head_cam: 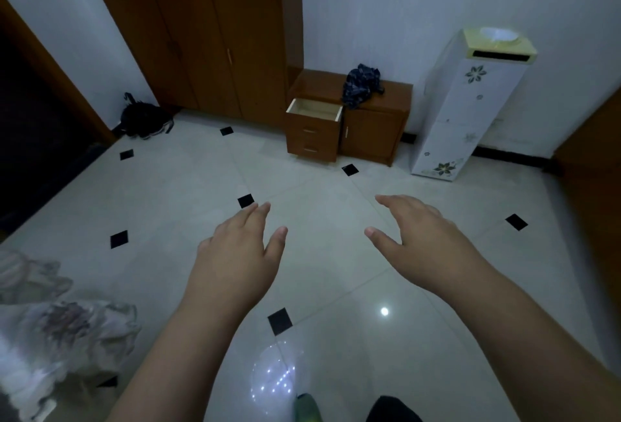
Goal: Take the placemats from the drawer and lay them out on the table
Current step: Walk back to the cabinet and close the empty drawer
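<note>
A small brown cabinet (312, 139) stands against the far wall with its top drawer (314, 109) pulled out; the drawer's pale inside shows no placemats from here. My left hand (240, 253) and my right hand (415, 236) are held out in front of me above the tiled floor, fingers straight and spread, holding nothing. Both hands are well short of the drawer. No placemats and no table are in view.
A dark cloth (361, 85) lies on the low brown cupboard (376, 132) beside the drawer unit. A tall white floral cabinet (460, 112) stands to its right, a large brown wardrobe (208, 45) to the left. A black bag (144, 119) lies by the doorway. Flowered fabric (50, 337) is at lower left.
</note>
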{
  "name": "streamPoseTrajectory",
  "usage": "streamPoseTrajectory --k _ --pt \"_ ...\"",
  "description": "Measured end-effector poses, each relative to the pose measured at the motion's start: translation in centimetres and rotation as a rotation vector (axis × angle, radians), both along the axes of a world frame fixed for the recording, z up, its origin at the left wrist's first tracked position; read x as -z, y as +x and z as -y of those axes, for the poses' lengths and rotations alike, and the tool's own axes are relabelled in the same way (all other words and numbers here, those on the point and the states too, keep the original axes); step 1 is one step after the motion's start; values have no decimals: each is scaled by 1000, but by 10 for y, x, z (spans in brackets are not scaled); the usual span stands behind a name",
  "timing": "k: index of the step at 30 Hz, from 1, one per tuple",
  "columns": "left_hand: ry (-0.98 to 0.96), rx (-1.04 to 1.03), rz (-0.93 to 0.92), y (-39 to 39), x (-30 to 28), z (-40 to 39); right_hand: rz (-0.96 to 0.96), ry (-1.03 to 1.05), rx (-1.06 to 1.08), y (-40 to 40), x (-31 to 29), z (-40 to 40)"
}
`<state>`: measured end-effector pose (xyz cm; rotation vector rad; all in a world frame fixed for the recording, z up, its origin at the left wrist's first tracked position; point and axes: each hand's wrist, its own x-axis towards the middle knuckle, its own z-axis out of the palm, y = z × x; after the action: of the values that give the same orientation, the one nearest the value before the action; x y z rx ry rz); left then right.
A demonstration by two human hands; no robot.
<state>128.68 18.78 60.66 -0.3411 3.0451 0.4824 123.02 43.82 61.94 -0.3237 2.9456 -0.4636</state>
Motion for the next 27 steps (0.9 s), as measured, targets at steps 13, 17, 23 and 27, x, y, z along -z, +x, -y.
streamPoseTrajectory --k 13,17,23,27 --pt "-13 -102 46 -97 9 66 34 -40 -83 -141 19 73" --pt "-29 -148 37 -152 6 80 58 -48 -127 -210 23 97" --pt "-53 -225 23 -242 7 96 23 -71 -260 -313 34 133" --pt "-41 -274 11 -291 7 101 32 -29 -326 -370 35 149"
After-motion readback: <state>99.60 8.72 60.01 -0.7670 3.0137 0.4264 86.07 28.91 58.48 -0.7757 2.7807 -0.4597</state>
